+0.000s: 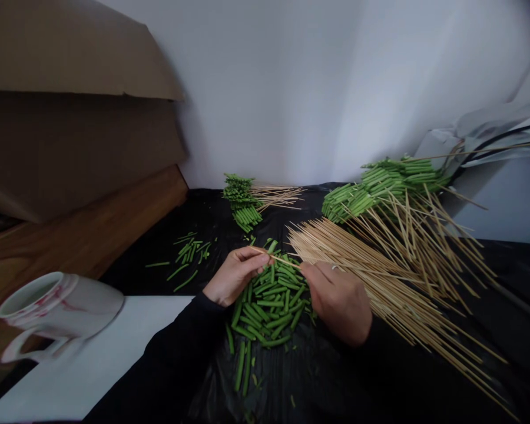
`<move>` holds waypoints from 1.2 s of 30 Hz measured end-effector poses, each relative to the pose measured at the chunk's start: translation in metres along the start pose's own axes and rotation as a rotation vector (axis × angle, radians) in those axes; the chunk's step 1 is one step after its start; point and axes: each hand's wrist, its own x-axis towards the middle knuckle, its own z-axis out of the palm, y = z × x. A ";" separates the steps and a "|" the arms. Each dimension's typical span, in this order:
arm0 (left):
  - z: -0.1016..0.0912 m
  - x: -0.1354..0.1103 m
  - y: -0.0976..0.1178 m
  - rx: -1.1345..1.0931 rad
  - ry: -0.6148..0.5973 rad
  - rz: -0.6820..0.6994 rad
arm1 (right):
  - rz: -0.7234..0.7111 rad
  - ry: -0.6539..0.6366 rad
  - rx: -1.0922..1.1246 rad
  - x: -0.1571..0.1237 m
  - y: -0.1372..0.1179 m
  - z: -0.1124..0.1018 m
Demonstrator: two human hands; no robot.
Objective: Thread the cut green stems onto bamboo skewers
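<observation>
Dark sleeves [172,347] flank green stem pieces [269,318]; left hand [241,268] pinches a thin skewer [287,261] above their far edge, right hand [340,300] grips it too; light, steady pressure should serve best.

No writing, label, brand, number or sign can be read anywhere here.

Black sleeves [172,347] — one silvery ring [334,267]
</observation>
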 end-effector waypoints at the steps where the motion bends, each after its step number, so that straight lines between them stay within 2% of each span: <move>1: 0.002 -0.001 -0.002 0.031 -0.030 0.002 | -0.014 -0.002 0.000 0.000 -0.002 0.000; 6: 0.014 -0.007 -0.014 0.110 -0.187 -0.015 | -0.033 0.004 0.017 -0.001 -0.013 0.000; 18: 0.010 -0.005 -0.017 0.074 -0.256 -0.074 | -0.012 -0.017 0.021 -0.001 -0.007 0.002; 21: 0.012 -0.006 -0.019 0.093 -0.211 -0.055 | -0.016 -0.038 0.013 -0.001 -0.007 0.002; 25: 0.015 -0.006 -0.018 0.137 -0.095 0.005 | -0.010 -0.088 -0.026 -0.002 -0.005 0.003; 30: 0.002 0.004 -0.010 0.149 0.130 0.104 | 0.053 -0.169 -0.079 -0.001 0.006 0.003; 33: -0.013 0.011 -0.006 0.330 0.232 0.156 | 0.093 -0.189 -0.077 0.000 0.015 0.002; 36: -0.022 0.014 -0.006 0.664 0.199 0.232 | 0.128 -0.162 -0.082 0.001 0.021 0.003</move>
